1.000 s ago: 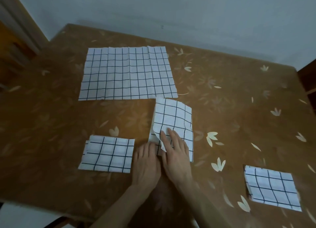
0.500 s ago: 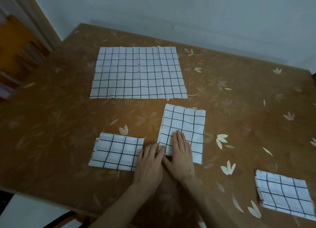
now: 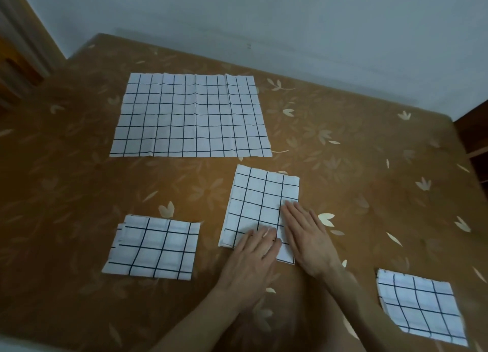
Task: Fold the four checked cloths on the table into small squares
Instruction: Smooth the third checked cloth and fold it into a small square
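Both hands are lying flat with fingers stretched out, gripping nothing, the left hand (image 3: 250,256) and right hand (image 3: 306,238) pressing the near end of the half-folded cloth (image 3: 260,201), which is sitting just nearer than the unfolded cloth (image 3: 191,116). If the palms are sliding unevenly, the layers are likely shifting and the square is coming out skewed; the near corners are hiding under the hands, and the folded cloth to its right (image 3: 420,306) is blurring

Four checked cloths on one brown leaf-patterned surface (image 3: 369,166): one spread cloth (image 3: 190,116) lying fully open at the far side, one half-folded cloth (image 3: 260,203) in the middle, and two folded squares, the left square (image 3: 153,247) and the right square (image 3: 420,305). Two bare hands, the left hand (image 3: 250,259) and the right hand (image 3: 306,235), both flat on the half-folded cloth.
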Demonstrator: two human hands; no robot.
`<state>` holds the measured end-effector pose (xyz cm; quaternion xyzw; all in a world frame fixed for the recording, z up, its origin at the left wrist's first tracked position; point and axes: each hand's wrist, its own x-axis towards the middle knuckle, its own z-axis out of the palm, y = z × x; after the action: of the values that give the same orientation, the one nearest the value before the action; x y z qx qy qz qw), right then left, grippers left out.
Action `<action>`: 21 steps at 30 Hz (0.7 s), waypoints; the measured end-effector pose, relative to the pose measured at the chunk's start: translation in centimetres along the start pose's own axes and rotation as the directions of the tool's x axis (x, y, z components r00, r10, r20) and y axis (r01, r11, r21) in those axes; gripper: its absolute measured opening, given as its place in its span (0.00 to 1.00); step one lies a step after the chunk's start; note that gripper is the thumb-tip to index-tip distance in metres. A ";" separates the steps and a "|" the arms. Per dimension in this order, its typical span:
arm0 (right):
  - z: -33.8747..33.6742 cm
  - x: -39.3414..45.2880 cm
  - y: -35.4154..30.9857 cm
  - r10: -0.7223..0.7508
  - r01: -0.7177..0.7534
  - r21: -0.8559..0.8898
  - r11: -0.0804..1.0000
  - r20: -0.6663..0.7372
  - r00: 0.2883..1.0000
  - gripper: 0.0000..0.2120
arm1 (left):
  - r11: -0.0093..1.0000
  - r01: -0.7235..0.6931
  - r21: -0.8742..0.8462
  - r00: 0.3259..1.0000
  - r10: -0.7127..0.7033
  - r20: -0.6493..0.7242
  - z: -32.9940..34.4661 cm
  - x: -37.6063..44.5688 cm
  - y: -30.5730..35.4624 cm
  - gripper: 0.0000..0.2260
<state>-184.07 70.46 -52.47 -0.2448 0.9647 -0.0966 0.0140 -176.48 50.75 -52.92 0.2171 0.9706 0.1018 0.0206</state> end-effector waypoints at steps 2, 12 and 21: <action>0.2 0.6 1.3 -0.022 0.022 -0.029 0.999 0.024 0.999 0.26 | 0.999 0.033 -0.011 0.999 -0.033 0.030 0.6 0.6 0.5 0.24; -1.1 3.2 5.8 -0.138 0.145 -0.027 0.989 0.170 0.976 0.32 | 1.000 0.020 0.000 0.996 -0.020 0.092 1.4 0.2 0.2 0.31; -0.9 6.7 7.9 -0.036 0.037 -0.001 0.999 0.112 0.993 0.32 | 0.999 -0.035 0.033 0.998 0.033 0.056 1.1 0.1 0.2 0.29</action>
<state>-193.74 74.25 -53.02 -0.2674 0.9579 -0.0817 0.0658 -176.38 51.20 -54.00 0.2368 0.9674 0.0797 0.0423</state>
